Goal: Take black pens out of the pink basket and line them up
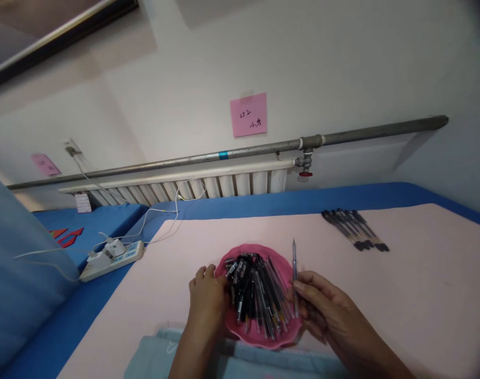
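Observation:
A pink scalloped plastic basket [242, 251] holds a heap of pen parts: black caps [240, 279] on its left side and clear pen barrels [269, 300] on its right. My right hand [322, 302] is beside the basket's right rim, thumb and fingers pinching an uncapped pen [295, 263] upright, with the pointed tip up. My left hand [208, 295] lies over the basket's left rim near the caps. Its fingers are curled, and what they grip, if anything, is hidden.
Several assembled black-capped pens [354, 229] lie in a row at the back right of the pink table cover [421, 284]. A power strip [113, 260] with plugs and white cables sits at the left. A radiator [224, 184] and pipe run along the wall behind.

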The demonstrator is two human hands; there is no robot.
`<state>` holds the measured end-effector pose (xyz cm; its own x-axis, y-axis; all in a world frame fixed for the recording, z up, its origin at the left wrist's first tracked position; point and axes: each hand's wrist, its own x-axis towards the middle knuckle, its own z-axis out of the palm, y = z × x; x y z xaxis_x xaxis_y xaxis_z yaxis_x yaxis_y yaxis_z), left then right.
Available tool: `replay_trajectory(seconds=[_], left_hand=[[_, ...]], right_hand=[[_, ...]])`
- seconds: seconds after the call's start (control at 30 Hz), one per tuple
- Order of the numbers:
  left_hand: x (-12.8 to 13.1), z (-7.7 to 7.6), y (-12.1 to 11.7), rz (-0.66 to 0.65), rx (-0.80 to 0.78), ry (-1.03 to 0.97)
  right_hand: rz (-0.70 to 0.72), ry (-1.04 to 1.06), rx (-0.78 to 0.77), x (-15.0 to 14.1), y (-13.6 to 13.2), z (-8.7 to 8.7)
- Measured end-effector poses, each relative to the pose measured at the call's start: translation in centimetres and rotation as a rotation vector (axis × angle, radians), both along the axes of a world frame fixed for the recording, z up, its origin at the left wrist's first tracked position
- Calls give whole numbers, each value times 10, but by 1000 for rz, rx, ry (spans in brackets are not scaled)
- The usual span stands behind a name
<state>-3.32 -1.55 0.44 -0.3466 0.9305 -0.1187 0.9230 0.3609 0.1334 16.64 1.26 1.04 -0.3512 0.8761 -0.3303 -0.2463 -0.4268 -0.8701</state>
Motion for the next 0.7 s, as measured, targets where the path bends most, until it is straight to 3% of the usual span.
replay_trajectory(seconds=[0.3,0.6,0.7], left_hand=[[1,2,-2,-6,13,-3],[15,8,1,39,291,-30],[18,4,2,24,266,-22]], right_hand=[[-1,-11,25,0,0,1],[28,-51,90,0,3,-2],[51,-57,109,0,4,-5]])
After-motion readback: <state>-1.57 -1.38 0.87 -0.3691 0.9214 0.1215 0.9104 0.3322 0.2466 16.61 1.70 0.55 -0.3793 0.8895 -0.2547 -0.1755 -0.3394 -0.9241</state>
